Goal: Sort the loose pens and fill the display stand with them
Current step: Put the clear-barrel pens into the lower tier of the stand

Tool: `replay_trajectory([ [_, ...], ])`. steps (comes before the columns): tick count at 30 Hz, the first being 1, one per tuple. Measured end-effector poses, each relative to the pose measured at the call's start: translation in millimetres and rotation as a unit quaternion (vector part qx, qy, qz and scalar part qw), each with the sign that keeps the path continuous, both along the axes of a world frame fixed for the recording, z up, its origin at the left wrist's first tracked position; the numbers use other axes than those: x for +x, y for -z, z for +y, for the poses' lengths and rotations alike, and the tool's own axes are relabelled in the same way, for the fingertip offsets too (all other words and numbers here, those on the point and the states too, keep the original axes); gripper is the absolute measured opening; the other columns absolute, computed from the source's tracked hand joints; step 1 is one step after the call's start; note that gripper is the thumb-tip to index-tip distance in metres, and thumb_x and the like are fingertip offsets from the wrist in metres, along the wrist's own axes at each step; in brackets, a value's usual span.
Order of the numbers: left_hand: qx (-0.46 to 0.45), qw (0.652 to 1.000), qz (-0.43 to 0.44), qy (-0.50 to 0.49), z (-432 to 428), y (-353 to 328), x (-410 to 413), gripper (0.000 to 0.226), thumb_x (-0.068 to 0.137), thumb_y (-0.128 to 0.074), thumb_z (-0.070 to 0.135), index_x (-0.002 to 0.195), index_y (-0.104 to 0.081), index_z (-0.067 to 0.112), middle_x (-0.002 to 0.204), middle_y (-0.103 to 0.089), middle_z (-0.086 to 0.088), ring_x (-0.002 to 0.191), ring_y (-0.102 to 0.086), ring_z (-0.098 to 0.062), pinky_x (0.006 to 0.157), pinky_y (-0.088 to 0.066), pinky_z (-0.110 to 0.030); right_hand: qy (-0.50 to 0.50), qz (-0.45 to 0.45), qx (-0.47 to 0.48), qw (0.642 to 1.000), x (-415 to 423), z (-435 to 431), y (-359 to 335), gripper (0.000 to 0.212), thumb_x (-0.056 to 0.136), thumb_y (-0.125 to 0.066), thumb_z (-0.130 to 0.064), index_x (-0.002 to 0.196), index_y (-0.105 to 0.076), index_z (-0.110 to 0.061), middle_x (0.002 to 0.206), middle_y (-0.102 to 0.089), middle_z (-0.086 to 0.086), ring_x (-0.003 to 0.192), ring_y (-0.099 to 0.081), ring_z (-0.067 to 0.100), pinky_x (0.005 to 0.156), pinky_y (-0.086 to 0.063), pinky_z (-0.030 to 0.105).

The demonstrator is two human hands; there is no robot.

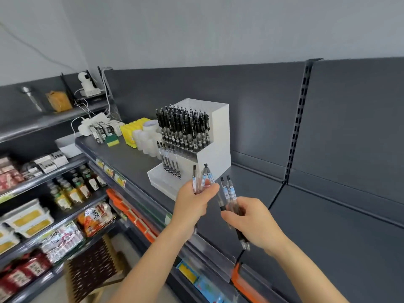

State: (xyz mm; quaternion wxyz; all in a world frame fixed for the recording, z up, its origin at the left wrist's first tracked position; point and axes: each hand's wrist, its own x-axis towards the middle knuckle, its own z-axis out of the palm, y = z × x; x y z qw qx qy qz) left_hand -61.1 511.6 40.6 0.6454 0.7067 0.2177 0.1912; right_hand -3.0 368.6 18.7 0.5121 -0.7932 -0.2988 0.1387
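nearest to me, the right hand (251,221) curls its fingers and thumb round a bundle of pens (229,191), tips up, with the dark grips poking out below the palm. it looks like a held stock to draw from. just beside it and a little further in, the left hand (192,204) pinches a small fan of pens (202,178) between thumb and fingers, also tips up; i judge they are being turned the way the stand takes them. both hands hover over the dark shelf (306,215), near the front of the white display stand (218,136) but not touching it. on its low front step a short row of pens (168,158) stands at the left end. the rest of that step looks unfilled, so the loose ones seem bound there. the upper tiers are packed with black-clipped pens (183,127). beyond, tape rolls (148,136) and a yellow pack (131,132) sit left of the stand.
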Motion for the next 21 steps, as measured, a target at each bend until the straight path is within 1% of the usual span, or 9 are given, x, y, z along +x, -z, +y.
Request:
replay_trajectory([
  [3, -0.007, 1.000, -0.003, 0.014, 23, -3, 21, 0.013, 0.089, -0.066, 0.019, 0.080, -0.059, 0.012, 0.052, -0.034, 0.006, 0.042, -0.025, -0.010, 0.040, -0.023, -0.021, -0.022, -0.011, -0.018, 1.000, 18, 27, 3, 0.034, 0.086, -0.065, -0.025, 0.074, -0.052, 0.005, 0.057, -0.048, -0.001, 0.050, -0.039, 0.009, 0.054, -0.037, 0.021],
  [5, -0.003, 1.000, -0.005, 0.000, 38, -2, 28, 0.012, 0.088, -0.066, 0.017, 0.080, -0.059, 0.012, 0.050, -0.034, 0.006, 0.043, -0.026, -0.011, 0.041, -0.024, -0.022, -0.020, -0.010, -0.023, 0.999, 24, 42, 3, 0.032, 0.087, -0.065, -0.027, 0.073, -0.058, 0.001, 0.053, -0.052, -0.006, 0.048, -0.041, 0.005, 0.053, -0.038, 0.018],
  [7, 0.015, 0.999, -0.015, -0.027, 56, 1, 31, 0.013, 0.086, -0.067, 0.019, 0.080, -0.060, 0.011, 0.050, -0.033, 0.006, 0.045, -0.026, -0.012, 0.044, -0.025, -0.025, -0.009, -0.002, -0.024, 1.000, 28, 56, 1, 0.031, 0.088, -0.064, -0.028, 0.068, -0.059, -0.005, 0.048, -0.049, -0.011, 0.046, -0.039, 0.004, 0.051, -0.034, 0.015],
  [10, 0.040, 0.997, -0.038, -0.056, 90, 2, 33, 0.020, 0.085, -0.068, 0.023, 0.086, -0.060, 0.005, 0.053, -0.032, 0.004, 0.047, -0.027, -0.013, 0.047, -0.027, -0.026, 0.031, 0.021, -0.008, 0.999, 31, 75, -1, 0.043, 0.088, -0.064, -0.030, 0.058, -0.042, -0.010, 0.048, -0.034, -0.009, 0.049, -0.030, 0.008, 0.049, -0.026, 0.019],
  [12, 0.042, 0.996, -0.049, -0.057, 115, 0, 37, 0.017, 0.085, -0.069, 0.022, 0.087, -0.063, 0.006, 0.053, -0.034, 0.007, 0.047, -0.028, -0.011, 0.048, -0.027, -0.025, 0.067, 0.030, 0.010, 0.997, 32, 89, -3, 0.046, 0.088, -0.063, -0.029, 0.056, -0.035, -0.012, 0.051, -0.030, -0.008, 0.050, -0.028, 0.010, 0.048, -0.024, 0.019],
  [15, 0.061, 0.995, -0.057, -0.048, 152, -3, 47, 0.009, 0.083, -0.071, 0.021, 0.089, -0.070, 0.015, 0.051, -0.043, 0.016, 0.047, -0.035, -0.006, 0.053, -0.031, -0.025, 0.112, 0.032, 0.035, 0.993, 33, 114, -10, 0.036, 0.088, -0.065, -0.026, 0.061, -0.052, -0.005, 0.050, -0.042, -0.005, 0.044, -0.036, 0.010, 0.045, -0.032, 0.017],
  [17, 0.077, 0.994, -0.066, -0.042, 177, -3, 56, 0.006, 0.081, -0.073, 0.021, 0.086, -0.071, 0.018, 0.056, -0.052, 0.012, 0.050, -0.043, -0.007, 0.055, -0.037, -0.026, 0.136, 0.017, 0.044, 0.990, 31, 134, -15, 0.023, 0.086, -0.067, -0.025, 0.068, -0.065, -0.012, 0.054, -0.052, -0.006, 0.044, -0.042, 0.007, 0.045, -0.037, 0.016],
  [19, 0.089, 0.993, -0.071, -0.029, 200, 0, 65, 0.007, 0.079, -0.075, 0.021, 0.084, -0.070, 0.020, 0.065, -0.062, 0.004, 0.058, -0.052, -0.007, 0.059, -0.043, -0.024, 0.169, -0.024, 0.039, 0.985, 31, 157, -19, 0.017, 0.085, -0.068, -0.025, 0.069, -0.068, -0.019, 0.060, -0.056, -0.006, 0.047, -0.046, 0.004, 0.049, -0.039, 0.015],
  [21, 0.105, 0.992, -0.077, 0.004, 221, 0, 73, 0.010, 0.079, -0.076, 0.021, 0.079, -0.066, 0.017, 0.059, -0.059, 0.010, 0.055, -0.050, -0.002, 0.055, -0.041, -0.016, 0.211, -0.066, 0.028, 0.975, 29, 179, -22, 0.018, 0.085, -0.068, -0.024, 0.069, -0.068, -0.018, 0.065, -0.058, -0.004, 0.051, -0.049, 0.003, 0.052, -0.040, 0.013],
])
